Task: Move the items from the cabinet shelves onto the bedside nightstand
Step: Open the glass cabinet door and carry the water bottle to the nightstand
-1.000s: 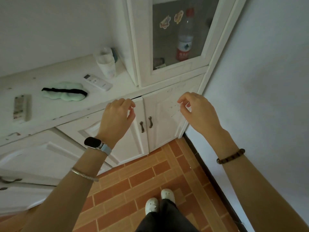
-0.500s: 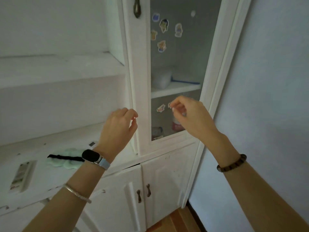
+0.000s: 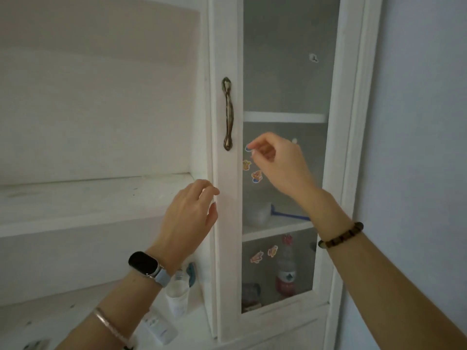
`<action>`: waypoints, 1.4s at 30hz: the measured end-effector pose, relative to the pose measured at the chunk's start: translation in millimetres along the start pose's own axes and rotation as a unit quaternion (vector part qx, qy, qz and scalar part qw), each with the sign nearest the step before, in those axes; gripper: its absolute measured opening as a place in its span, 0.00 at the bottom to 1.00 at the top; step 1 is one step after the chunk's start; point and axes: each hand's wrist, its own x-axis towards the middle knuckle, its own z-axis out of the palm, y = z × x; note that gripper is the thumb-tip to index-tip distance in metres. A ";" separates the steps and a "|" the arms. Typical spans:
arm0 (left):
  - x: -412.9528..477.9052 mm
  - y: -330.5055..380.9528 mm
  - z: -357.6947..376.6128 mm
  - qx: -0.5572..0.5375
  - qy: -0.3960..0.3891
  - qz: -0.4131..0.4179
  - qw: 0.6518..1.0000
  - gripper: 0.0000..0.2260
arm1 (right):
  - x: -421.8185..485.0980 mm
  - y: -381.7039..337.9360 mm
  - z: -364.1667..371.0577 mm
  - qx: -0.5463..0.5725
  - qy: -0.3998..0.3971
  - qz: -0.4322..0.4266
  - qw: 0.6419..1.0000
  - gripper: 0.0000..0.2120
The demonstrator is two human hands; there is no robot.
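Note:
A white cabinet with a glass door (image 3: 285,84) stands closed in front of me, its dark metal handle (image 3: 228,113) on the left stile. Behind the glass a pale container (image 3: 256,214) and a blue stick-like item (image 3: 290,215) rest on the middle shelf. A water bottle with a red label (image 3: 285,269) and a dark small item (image 3: 250,291) stand on the lower shelf. My right hand (image 3: 280,165) is raised before the glass, fingers loosely curled, just right of the handle. My left hand (image 3: 189,218) hovers at the door's left edge, fingers apart, holding nothing.
An open white shelf (image 3: 88,195) runs to the left. On the counter below stand a clear plastic bottle (image 3: 178,295) and a white remote (image 3: 159,327). Cartoon stickers (image 3: 256,176) dot the glass. A bare wall (image 3: 417,122) closes the right side.
My view has tilted up from the floor and lower doors to the glass door. Both hands have risen, the right one up beside the handle, the left to the door's edge.

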 end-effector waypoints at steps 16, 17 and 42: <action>-3.3 -6.6 20.7 0.095 -0.131 0.014 0.987 0.30 | 54.2 -30.2 33.9 0.148 0.012 0.066 0.987 0.14; -3.8 -6.3 20.7 0.095 -0.136 0.013 0.986 0.30 | 52.7 -31.8 31.4 0.140 -0.002 0.063 0.988 0.14; -21.7 106.9 -27.4 -0.022 -0.076 0.247 0.966 0.27 | -57.5 -60.5 -103.8 0.122 0.142 0.080 0.979 0.25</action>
